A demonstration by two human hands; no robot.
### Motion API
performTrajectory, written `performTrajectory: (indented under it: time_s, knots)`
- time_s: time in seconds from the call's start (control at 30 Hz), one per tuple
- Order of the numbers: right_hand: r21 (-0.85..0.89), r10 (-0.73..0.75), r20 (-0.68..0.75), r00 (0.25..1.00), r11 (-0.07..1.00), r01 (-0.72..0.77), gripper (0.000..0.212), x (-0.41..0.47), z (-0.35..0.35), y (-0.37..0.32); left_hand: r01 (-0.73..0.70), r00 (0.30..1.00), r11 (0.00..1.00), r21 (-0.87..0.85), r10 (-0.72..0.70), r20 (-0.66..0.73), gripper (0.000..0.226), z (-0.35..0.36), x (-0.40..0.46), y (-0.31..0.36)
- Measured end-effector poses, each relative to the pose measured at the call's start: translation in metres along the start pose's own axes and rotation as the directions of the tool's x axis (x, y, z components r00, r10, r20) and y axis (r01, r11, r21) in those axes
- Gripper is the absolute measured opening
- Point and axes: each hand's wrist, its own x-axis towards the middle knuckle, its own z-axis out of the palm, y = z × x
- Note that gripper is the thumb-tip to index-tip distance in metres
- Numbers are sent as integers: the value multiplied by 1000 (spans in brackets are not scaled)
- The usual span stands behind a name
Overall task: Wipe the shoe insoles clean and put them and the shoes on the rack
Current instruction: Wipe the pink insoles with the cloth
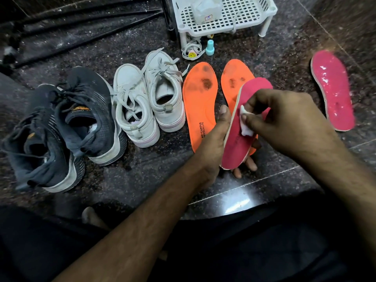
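Note:
My left hand [215, 143] grips a pink insole [236, 145] from underneath, tilted up off the floor. My right hand [284, 121] pinches a small white wipe [245, 124] against the pink insole's top face. Two stained orange insoles [198, 106] [234, 78] lie flat behind it, the right one partly hidden. A second pink insole [333, 92], with white flecks on it, lies at the far right. A pair of white sneakers [146, 98] and a pair of dark sneakers [61, 127] stand on the floor to the left. The white plastic rack [223, 19] stands at the back.
A white packet [205, 10] lies on the rack. A small teal bottle [210, 47] and a tangle of white laces [191, 50] sit in front of the rack. Black tripod legs [81, 23] cross the dark speckled floor at the top left. My legs fill the bottom.

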Motion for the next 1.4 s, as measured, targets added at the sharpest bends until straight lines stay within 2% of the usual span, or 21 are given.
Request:
performTrajectory:
  time_s: [0.1,0.17,0.23,0.37,0.47,0.53,0.57,0.67,0.77,0.83,0.9,1.0,1.07,1.1,1.2,1.27,1.4]
  knots:
    - [-2,-95,192,977,995,97,8,-2,2,-6,7,998,1000,-2,-7,-65,74,0,2,0]
    - [22,-181,358,916,982,185,8,-7,6,-15,20,992,1000,-14,-22,-123,73,-1,2,1]
    - [20,-216,427,878,973,229,7,-11,11,-18,43,984,999,-24,-46,-172,75,-1,3,1]
    - [8,-131,356,925,991,137,20,-7,7,-11,6,989,1000,7,-5,-150,70,-1,5,-2]
    - [2,-50,122,991,999,50,10,-1,-1,0,-18,992,999,27,21,-121,67,-2,4,-2]
    - [-23,-11,-31,999,1000,10,11,2,-7,4,-37,995,999,35,40,-93,68,-3,3,-2]
    - [-30,-11,-51,999,1000,9,11,3,-8,4,-41,995,998,42,44,-88,68,-2,3,-1]
    - [-21,-96,94,991,995,99,7,2,-9,1,-12,993,997,70,20,-113,67,-2,2,-1]
    - [39,-235,385,893,970,238,10,-5,-5,-9,-13,982,996,91,30,-188,60,0,3,-2]
    - [84,-272,463,844,961,263,12,-9,-1,-13,-42,973,997,68,57,-226,51,0,3,-2]
    - [95,-243,391,888,970,224,8,-7,-2,-8,-15,980,999,47,24,-198,51,1,2,-1]
    - [93,-107,93,990,991,99,13,5,-11,8,8,998,999,45,-5,-67,56,-2,3,-3]
    - [132,-18,-83,996,991,29,14,10,-15,15,14,1000,1000,-28,-14,-11,51,2,2,-3]
    - [145,-3,-102,995,989,18,13,11,-15,15,15,1000,995,-102,-16,-8,46,4,0,-1]
    - [105,-116,13,993,988,114,8,7,-8,5,23,996,969,-247,-45,-83,32,8,-2,2]
    - [110,-216,128,968,973,203,7,2,-3,-6,41,992,950,-309,-75,-97,43,4,0,3]
    - [128,-388,336,858,922,366,9,-10,14,-22,12,983,929,-371,-78,-164,61,-5,5,4]
